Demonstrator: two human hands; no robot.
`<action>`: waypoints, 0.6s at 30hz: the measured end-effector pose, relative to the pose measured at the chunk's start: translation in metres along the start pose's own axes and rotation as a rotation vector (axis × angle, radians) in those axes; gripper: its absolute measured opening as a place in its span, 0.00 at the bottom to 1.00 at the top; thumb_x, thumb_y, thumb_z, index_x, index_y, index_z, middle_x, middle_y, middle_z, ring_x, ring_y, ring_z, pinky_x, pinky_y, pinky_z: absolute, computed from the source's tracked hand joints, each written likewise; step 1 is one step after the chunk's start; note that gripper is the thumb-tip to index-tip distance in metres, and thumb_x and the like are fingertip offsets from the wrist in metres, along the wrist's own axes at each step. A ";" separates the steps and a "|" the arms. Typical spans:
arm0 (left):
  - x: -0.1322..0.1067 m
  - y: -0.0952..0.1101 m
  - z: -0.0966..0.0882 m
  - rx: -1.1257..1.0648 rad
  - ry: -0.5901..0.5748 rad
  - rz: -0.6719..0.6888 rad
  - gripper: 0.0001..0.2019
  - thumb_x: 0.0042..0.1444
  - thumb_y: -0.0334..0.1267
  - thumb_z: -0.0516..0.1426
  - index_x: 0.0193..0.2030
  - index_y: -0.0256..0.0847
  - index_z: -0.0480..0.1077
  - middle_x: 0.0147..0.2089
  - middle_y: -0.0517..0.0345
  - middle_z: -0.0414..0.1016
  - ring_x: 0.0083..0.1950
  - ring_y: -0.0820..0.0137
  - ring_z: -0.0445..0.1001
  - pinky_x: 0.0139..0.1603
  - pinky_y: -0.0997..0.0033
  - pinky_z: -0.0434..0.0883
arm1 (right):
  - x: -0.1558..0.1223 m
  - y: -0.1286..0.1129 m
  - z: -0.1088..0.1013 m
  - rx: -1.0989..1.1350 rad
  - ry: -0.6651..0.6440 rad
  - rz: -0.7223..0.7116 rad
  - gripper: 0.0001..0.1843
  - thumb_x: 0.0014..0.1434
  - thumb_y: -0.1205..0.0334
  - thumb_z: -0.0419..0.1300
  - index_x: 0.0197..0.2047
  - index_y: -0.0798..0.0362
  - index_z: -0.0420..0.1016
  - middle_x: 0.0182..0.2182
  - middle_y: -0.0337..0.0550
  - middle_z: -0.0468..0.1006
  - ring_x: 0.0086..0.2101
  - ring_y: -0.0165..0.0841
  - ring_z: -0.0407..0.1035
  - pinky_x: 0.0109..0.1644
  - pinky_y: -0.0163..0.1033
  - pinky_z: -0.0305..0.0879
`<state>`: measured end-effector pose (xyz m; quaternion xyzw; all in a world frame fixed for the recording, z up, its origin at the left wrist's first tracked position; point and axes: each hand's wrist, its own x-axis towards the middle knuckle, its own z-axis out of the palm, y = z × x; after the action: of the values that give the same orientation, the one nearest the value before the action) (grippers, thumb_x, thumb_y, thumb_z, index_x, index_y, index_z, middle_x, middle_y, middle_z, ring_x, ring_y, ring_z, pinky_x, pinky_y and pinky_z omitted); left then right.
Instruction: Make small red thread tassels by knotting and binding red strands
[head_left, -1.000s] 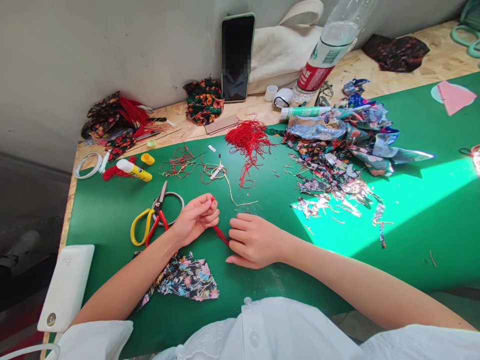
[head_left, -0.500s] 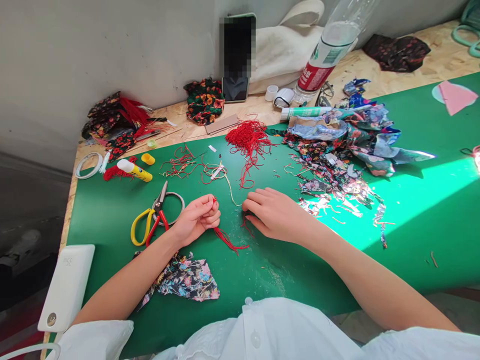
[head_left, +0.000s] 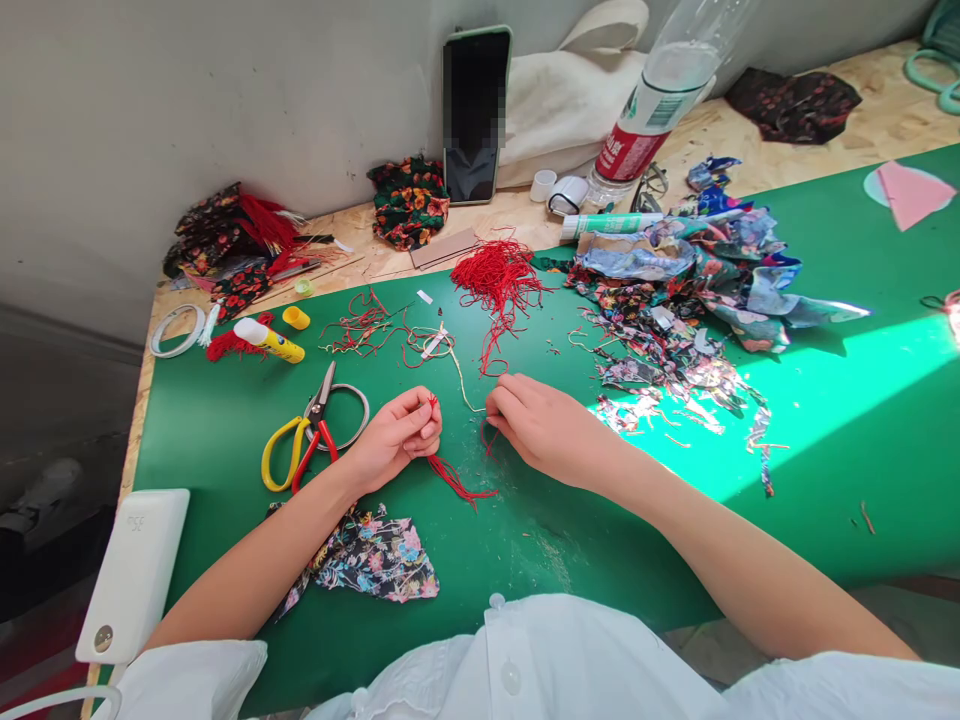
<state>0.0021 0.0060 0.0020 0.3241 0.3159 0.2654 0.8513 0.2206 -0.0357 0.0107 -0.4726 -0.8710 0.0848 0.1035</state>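
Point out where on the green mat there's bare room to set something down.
Widest: the green mat right of the fabric scraps, below the pink triangle. Smaller, dusty: between floral cloth and right forearm. Crowded: around scissors, glue stick, red threads.

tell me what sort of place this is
Probably a craft workspace: scissors and a heap of fabric scraps lie on a green table surface, and the left hand holds red threads.
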 end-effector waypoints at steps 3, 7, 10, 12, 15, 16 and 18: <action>0.000 -0.002 -0.001 0.030 -0.007 0.005 0.08 0.58 0.38 0.59 0.33 0.36 0.66 0.26 0.64 0.66 0.19 0.87 0.51 0.24 0.80 0.53 | 0.002 -0.002 -0.002 0.146 0.158 0.017 0.08 0.66 0.70 0.45 0.35 0.53 0.60 0.32 0.46 0.68 0.33 0.34 0.59 0.36 0.38 0.58; 0.000 -0.005 -0.003 0.134 -0.051 -0.009 0.10 0.58 0.40 0.59 0.34 0.35 0.66 0.30 0.61 0.71 0.19 0.87 0.54 0.25 0.79 0.52 | 0.002 -0.009 0.003 0.369 0.358 0.069 0.06 0.65 0.71 0.46 0.37 0.51 0.58 0.31 0.42 0.67 0.32 0.31 0.61 0.36 0.36 0.61; -0.001 -0.006 -0.006 0.251 -0.087 -0.001 0.10 0.59 0.41 0.58 0.34 0.35 0.67 0.33 0.57 0.73 0.21 0.85 0.56 0.26 0.77 0.52 | 0.002 -0.016 0.010 0.417 0.429 0.094 0.06 0.65 0.71 0.48 0.38 0.51 0.59 0.29 0.38 0.67 0.27 0.28 0.60 0.32 0.33 0.61; -0.001 -0.007 -0.007 0.289 -0.082 0.005 0.10 0.59 0.42 0.58 0.34 0.35 0.68 0.34 0.57 0.73 0.22 0.84 0.55 0.27 0.76 0.52 | 0.002 -0.020 0.015 0.409 0.446 0.070 0.06 0.64 0.72 0.49 0.38 0.51 0.60 0.28 0.37 0.67 0.26 0.27 0.61 0.31 0.32 0.60; 0.000 -0.009 -0.008 0.294 -0.063 0.007 0.11 0.58 0.42 0.58 0.34 0.36 0.68 0.32 0.59 0.71 0.23 0.84 0.55 0.28 0.76 0.53 | 0.003 -0.023 0.020 0.364 0.461 -0.002 0.05 0.65 0.71 0.49 0.38 0.52 0.61 0.28 0.38 0.70 0.27 0.27 0.62 0.31 0.32 0.61; 0.000 -0.009 -0.008 0.292 -0.057 0.009 0.11 0.58 0.43 0.58 0.34 0.36 0.68 0.30 0.61 0.70 0.23 0.84 0.55 0.28 0.76 0.53 | 0.003 -0.024 0.021 0.338 0.471 -0.024 0.04 0.65 0.70 0.50 0.38 0.53 0.62 0.27 0.39 0.70 0.27 0.27 0.62 0.31 0.32 0.61; 0.000 -0.009 -0.008 0.287 -0.050 0.010 0.11 0.58 0.43 0.59 0.34 0.36 0.69 0.27 0.63 0.67 0.23 0.84 0.56 0.28 0.76 0.53 | 0.004 -0.024 0.023 0.271 0.498 -0.065 0.03 0.65 0.69 0.51 0.38 0.54 0.63 0.26 0.38 0.70 0.26 0.27 0.61 0.31 0.33 0.60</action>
<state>-0.0013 0.0033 -0.0091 0.4504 0.3276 0.2138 0.8025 0.1931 -0.0463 -0.0052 -0.4324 -0.8143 0.0786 0.3791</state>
